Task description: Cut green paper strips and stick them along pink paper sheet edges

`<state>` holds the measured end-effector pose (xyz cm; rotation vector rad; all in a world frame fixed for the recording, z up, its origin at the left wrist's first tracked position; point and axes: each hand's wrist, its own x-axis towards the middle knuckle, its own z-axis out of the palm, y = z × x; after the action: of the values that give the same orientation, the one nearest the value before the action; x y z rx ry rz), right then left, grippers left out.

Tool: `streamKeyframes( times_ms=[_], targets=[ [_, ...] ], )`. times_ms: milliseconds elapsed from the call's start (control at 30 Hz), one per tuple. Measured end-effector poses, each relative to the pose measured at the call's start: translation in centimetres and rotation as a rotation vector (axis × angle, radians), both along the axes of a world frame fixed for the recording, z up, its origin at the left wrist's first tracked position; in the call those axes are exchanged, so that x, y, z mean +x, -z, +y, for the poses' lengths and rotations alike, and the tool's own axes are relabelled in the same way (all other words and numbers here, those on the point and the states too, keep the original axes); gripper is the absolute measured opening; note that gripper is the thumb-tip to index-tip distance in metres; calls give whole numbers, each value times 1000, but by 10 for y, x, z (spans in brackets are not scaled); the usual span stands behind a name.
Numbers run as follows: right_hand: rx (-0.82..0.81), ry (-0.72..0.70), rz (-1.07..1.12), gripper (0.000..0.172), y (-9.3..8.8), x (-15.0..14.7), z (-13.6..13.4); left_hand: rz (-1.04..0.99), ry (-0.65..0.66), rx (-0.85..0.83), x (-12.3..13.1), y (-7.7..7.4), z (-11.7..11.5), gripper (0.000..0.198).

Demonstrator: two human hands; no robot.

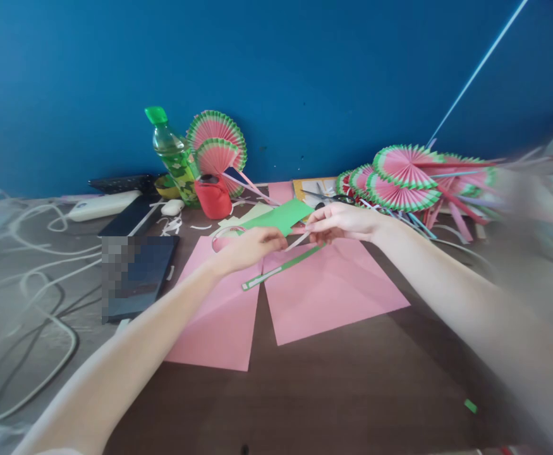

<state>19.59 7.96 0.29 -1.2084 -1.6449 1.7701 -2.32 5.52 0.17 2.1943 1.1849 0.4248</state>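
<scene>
My right hand (345, 221) pinches one end of a thin whitish strip (297, 241), which looks like paper or tape. The strip's other end reaches the curled fingers of my left hand (252, 245), which are closed on it. Just below both hands, a narrow green paper strip (283, 269) with a white band along it lies across two pink paper sheets (323, 294). A roll of tape (217, 243) sits beside my left hand, partly hidden by it. Behind my fingers lies a green paper sheet (280, 217).
Pleated pink-and-green paper fans (404, 174) are piled at right; others lean near a green-capped bottle (169, 151) and red container (213, 197). Scissors (326, 194) lie at the back. A dark tablet-like object (148, 278) and white cables (62, 316) occupy the left.
</scene>
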Motion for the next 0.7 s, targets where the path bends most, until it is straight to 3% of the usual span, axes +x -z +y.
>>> streamKeyframes(
  times_ms=[167, 300, 467, 700],
  targets=[
    [56, -33, -97, 19, -1, 4, 1, -35, 5, -61, 8, 10, -3, 13],
    [178, -56, -318, 21, -7, 4, 0, -17, 13, -76, 11, 14, -2, 15],
    [317, -126, -546, 22, -11, -1, -3, 66, 3, -80, 13, 6, -5, 17],
    [373, -221, -616, 21, -11, -1, -2, 294, 12, -66, 16, -12, -7, 21]
  ],
)
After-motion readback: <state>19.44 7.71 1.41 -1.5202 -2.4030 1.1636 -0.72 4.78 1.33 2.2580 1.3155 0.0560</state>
